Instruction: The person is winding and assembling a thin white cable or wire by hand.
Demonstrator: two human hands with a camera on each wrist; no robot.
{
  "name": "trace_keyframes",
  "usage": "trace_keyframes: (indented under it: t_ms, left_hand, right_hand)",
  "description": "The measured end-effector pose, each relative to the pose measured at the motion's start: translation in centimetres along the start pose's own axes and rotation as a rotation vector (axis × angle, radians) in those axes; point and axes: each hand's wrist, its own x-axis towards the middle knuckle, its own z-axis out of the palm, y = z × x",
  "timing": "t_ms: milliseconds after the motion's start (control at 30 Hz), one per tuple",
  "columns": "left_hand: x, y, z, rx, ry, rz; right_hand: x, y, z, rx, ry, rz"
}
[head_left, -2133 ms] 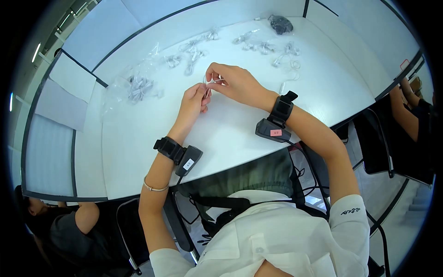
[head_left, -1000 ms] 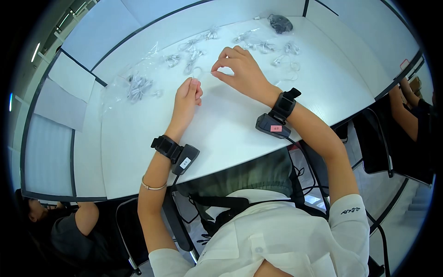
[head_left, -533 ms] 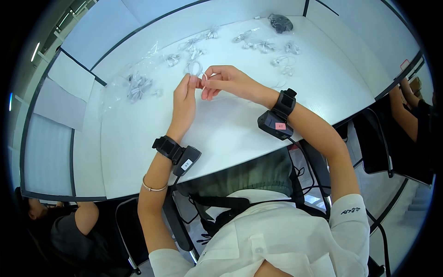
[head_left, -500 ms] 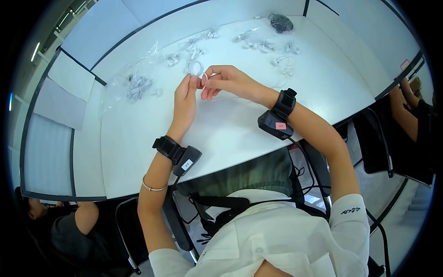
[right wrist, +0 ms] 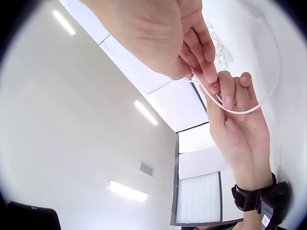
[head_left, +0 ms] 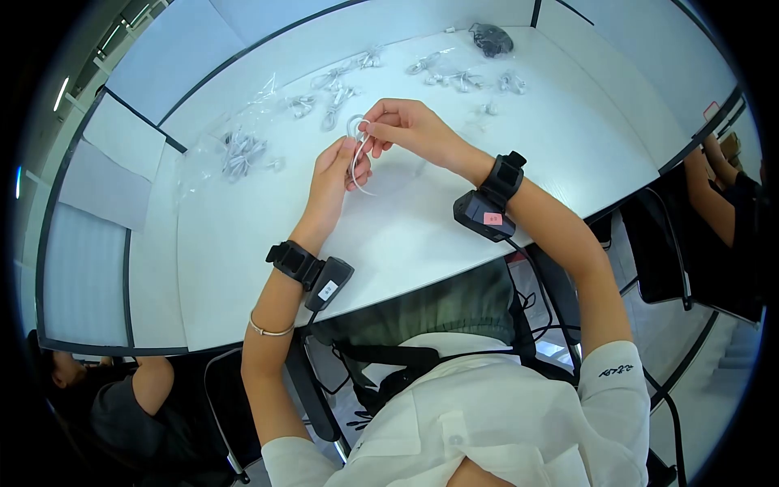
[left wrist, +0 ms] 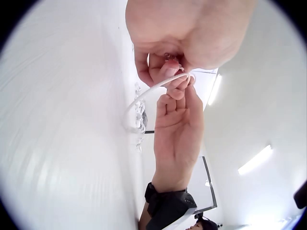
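Observation:
A thin white cable (head_left: 356, 173) is looped between my two hands over the white table. My left hand (head_left: 330, 177) grips the coiled part between thumb and curled fingers. Just right of it, my right hand (head_left: 415, 134) pinches the cable between thumb and fingertips, close to the left fingertips. In the left wrist view, the cable (left wrist: 152, 89) arcs away from the fingers toward the table. The right wrist view shows the cable (right wrist: 279, 62) curving in a wide loop past the left hand (right wrist: 241, 129). Fingers hide part of the coil.
Bundled white cables (head_left: 337, 105) lie behind the hands, and others (head_left: 462, 79) are at the back right. A clear plastic bag with white cables (head_left: 243, 154) is at the left. A black bundle (head_left: 492, 40) sits by the back partition. Another person (head_left: 138, 406) is at lower left.
My hands parted, then came back together at the cable. Lately my right hand has moved slightly up, and a cable end now hangs below my left fingers. The loose cable at right has shifted.

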Motion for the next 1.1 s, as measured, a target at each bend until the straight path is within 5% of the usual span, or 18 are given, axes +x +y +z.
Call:
trace_keyframes:
  t_ms: [400,600,767,1100]
  left_hand:
    - [0.2,-0.2,0.1,0.010,-0.019,0.015]
    - [0.1,-0.3,0.2,-0.035,-0.035,0.037]
    - [0.3,-0.6,-0.7,-0.135,-0.097,-0.062]
    - [-0.1,0.0,0.1,0.116,-0.114,0.013]
  right_hand:
    - [-0.6,-0.1,0.2,-0.241,0.107,-0.086]
    - [-0.9,-0.6,0.4,-0.684,0.201,-0.202]
    - [-0.9,-0.4,0.3,-0.719,0.226,-0.218]
    - [-0.7,-0.1,0.0,-0.676,0.242,-0.215]
